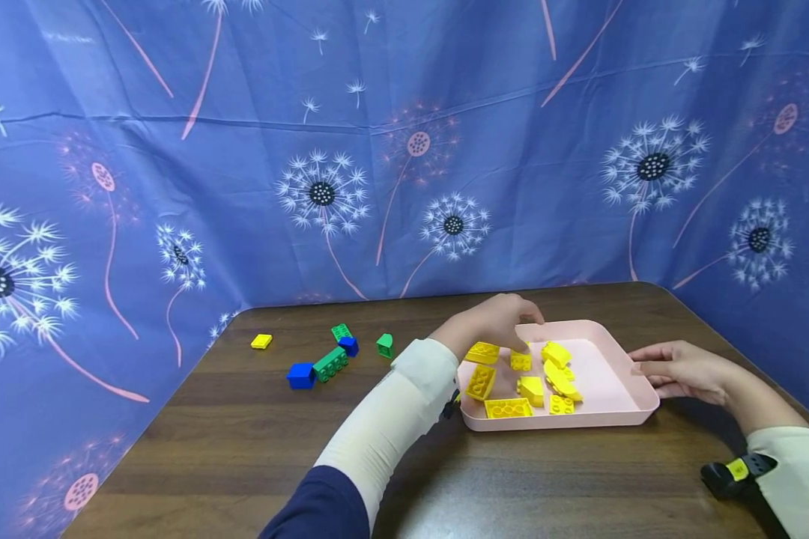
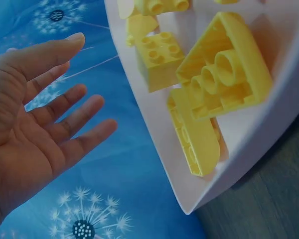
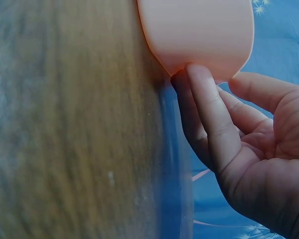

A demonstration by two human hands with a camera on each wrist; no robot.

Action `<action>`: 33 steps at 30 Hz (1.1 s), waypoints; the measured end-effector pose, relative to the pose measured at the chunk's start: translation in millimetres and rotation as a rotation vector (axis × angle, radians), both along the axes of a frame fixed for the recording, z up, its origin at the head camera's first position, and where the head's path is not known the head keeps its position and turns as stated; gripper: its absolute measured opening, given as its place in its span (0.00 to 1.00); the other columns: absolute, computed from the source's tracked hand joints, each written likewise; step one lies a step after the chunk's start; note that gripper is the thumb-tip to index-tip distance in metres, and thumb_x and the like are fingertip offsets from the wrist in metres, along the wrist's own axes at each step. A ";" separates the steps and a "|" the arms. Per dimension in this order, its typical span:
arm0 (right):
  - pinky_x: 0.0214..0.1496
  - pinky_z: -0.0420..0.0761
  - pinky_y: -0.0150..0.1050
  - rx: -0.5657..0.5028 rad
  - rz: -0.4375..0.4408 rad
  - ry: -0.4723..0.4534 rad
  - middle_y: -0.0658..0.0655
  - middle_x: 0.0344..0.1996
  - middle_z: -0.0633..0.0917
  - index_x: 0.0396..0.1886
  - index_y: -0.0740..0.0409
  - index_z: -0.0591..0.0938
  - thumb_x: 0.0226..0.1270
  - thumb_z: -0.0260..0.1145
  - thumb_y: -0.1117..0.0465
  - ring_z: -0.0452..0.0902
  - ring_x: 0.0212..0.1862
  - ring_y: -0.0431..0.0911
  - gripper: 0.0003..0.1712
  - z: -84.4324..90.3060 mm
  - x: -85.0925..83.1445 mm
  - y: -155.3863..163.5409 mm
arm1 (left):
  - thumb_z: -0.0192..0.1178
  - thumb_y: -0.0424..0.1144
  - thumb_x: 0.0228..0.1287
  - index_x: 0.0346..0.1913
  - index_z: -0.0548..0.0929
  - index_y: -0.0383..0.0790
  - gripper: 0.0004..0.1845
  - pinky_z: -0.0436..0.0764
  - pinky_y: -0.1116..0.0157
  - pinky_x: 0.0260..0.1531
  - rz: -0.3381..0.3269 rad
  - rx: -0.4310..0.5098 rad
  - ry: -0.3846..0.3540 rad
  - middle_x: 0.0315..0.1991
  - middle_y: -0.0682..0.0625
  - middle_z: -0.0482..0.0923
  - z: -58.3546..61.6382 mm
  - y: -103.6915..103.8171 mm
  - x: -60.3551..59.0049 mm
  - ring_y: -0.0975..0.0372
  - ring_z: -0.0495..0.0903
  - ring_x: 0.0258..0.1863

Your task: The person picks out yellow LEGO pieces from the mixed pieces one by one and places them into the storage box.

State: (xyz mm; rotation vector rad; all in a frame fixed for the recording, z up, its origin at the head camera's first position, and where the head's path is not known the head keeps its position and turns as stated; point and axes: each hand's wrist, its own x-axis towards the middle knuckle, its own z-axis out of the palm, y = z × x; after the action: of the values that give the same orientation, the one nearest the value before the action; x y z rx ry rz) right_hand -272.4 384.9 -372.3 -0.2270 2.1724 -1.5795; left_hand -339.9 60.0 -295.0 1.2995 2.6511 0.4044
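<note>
A pink tray (image 1: 607,378) sits on the dark wooden table (image 1: 243,449) and holds several yellow bricks (image 1: 508,408). My left hand (image 1: 517,331) hovers over the tray's far left corner, just above the bricks. In the left wrist view that hand (image 2: 65,99) is spread flat with straight fingers and holds nothing, beside the tray (image 2: 154,134) and an upturned yellow brick (image 2: 224,69). My right hand (image 1: 647,368) rests its fingertips against the tray's right edge. In the right wrist view its fingers (image 3: 204,104) touch the tray's outer wall (image 3: 199,30).
To the left on the table lie loose bricks: a small yellow one (image 1: 261,341), a blue one (image 1: 300,375), a green bar (image 1: 330,364) joined to a blue piece, and a green piece (image 1: 385,345). Blue dandelion cloth (image 1: 404,150) walls in the table's back and sides.
</note>
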 end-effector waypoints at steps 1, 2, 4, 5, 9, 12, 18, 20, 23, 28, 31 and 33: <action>0.41 0.84 0.44 -0.002 0.005 0.000 0.52 0.44 0.84 0.64 0.86 0.53 0.72 0.58 0.65 0.83 0.42 0.44 0.35 -0.4 0.2 0.4 | 0.72 0.38 0.56 0.59 0.81 0.44 0.25 0.72 0.76 0.51 -0.012 0.011 0.014 0.56 0.55 0.79 0.2 -2.2 0.7 0.63 0.74 0.56; 0.41 0.84 0.43 -0.002 0.007 -0.002 0.52 0.44 0.84 0.64 0.86 0.53 0.72 0.58 0.65 0.83 0.41 0.43 0.35 -0.6 0.2 1.0 | 0.72 0.38 0.56 0.58 0.81 0.44 0.25 0.72 0.76 0.50 -0.023 0.022 0.027 0.56 0.54 0.79 0.7 -4.6 1.7 0.63 0.75 0.55; 0.41 0.84 0.43 -0.006 0.014 -0.004 0.52 0.44 0.84 0.64 0.86 0.53 0.72 0.58 0.66 0.83 0.42 0.43 0.35 -1.2 -0.1 2.2 | 0.72 0.38 0.56 0.57 0.82 0.44 0.23 0.72 0.77 0.48 -0.041 0.047 0.047 0.55 0.54 0.79 1.7 -9.4 4.1 0.62 0.75 0.53; 0.41 0.84 0.44 -0.009 0.018 -0.004 0.52 0.44 0.84 0.64 0.86 0.53 0.72 0.58 0.66 0.83 0.42 0.43 0.35 -1.3 -0.4 2.6 | 0.72 0.39 0.57 0.56 0.82 0.45 0.23 0.72 0.77 0.48 -0.044 0.057 0.056 0.54 0.54 0.79 2.5 -11.8 5.7 0.63 0.75 0.53; 0.41 0.84 0.44 -0.026 0.026 0.003 0.51 0.44 0.84 0.64 0.86 0.55 0.72 0.58 0.66 0.83 0.42 0.44 0.33 -1.1 -2.4 3.4 | 0.72 0.40 0.56 0.57 0.82 0.46 0.23 0.71 0.77 0.50 -0.043 0.083 0.103 0.53 0.54 0.79 5.1 -23.6 12.7 0.64 0.74 0.52; 0.41 0.84 0.43 -0.048 0.039 0.004 0.51 0.43 0.84 0.63 0.86 0.58 0.72 0.58 0.66 0.84 0.42 0.44 0.31 -1.2 -4.0 3.6 | 0.71 0.41 0.56 0.56 0.82 0.47 0.23 0.71 0.75 0.50 -0.030 0.094 0.151 0.53 0.53 0.79 6.8 -34.6 18.4 0.64 0.73 0.52; 0.41 0.84 0.42 -0.032 0.039 0.003 0.51 0.43 0.84 0.63 0.85 0.58 0.72 0.57 0.66 0.83 0.41 0.43 0.31 -1.8 -5.3 3.2 | 0.72 0.41 0.55 0.54 0.83 0.47 0.22 0.71 0.74 0.52 0.039 0.120 0.171 0.51 0.55 0.78 7.8 -61.5 30.1 0.65 0.73 0.52; 0.40 0.84 0.42 -0.015 0.034 0.008 0.51 0.42 0.84 0.63 0.85 0.58 0.72 0.57 0.65 0.82 0.40 0.42 0.32 -2.2 -5.1 2.8 | 0.72 0.40 0.55 0.54 0.83 0.46 0.21 0.72 0.73 0.52 0.049 0.135 0.170 0.51 0.54 0.78 7.2 -72.3 32.4 0.64 0.74 0.52; 0.39 0.84 0.40 -0.017 0.038 0.009 0.50 0.42 0.84 0.63 0.84 0.60 0.72 0.57 0.65 0.82 0.39 0.41 0.30 -3.4 -4.7 2.7 | 0.71 0.39 0.56 0.53 0.83 0.43 0.20 0.73 0.72 0.52 0.051 0.166 0.184 0.51 0.51 0.79 5.7 -91.4 35.3 0.61 0.75 0.51; 0.39 0.84 0.41 -0.046 0.045 0.001 0.50 0.42 0.84 0.62 0.85 0.61 0.73 0.56 0.66 0.83 0.40 0.42 0.28 -4.7 -5.5 2.4 | 0.72 0.38 0.55 0.53 0.83 0.40 0.21 0.75 0.67 0.51 0.088 0.242 0.206 0.50 0.49 0.80 2.4 -127.4 36.1 0.60 0.76 0.49; 0.41 0.84 0.42 -0.032 0.039 0.006 0.51 0.42 0.84 0.63 0.86 0.58 0.73 0.56 0.66 0.83 0.41 0.43 0.31 -3.5 -6.9 2.3 | 0.74 0.38 0.52 0.52 0.83 0.39 0.22 0.76 0.64 0.51 0.122 0.281 0.221 0.49 0.49 0.80 1.7 -149.0 36.2 0.60 0.76 0.48; 0.41 0.84 0.42 -0.019 0.035 0.010 0.51 0.42 0.84 0.63 0.86 0.56 0.73 0.56 0.65 0.83 0.41 0.43 0.32 -2.1 -7.6 2.4 | 0.75 0.37 0.51 0.51 0.83 0.39 0.22 0.77 0.63 0.50 0.135 0.299 0.242 0.48 0.49 0.80 1.6 -163.7 37.0 0.59 0.77 0.47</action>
State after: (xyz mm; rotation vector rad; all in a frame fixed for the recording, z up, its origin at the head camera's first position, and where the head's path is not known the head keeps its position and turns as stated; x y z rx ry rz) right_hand -280.1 387.4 -374.4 -0.2772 2.1499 -1.5840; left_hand -302.9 -103.7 -293.3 1.3255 2.9820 0.7311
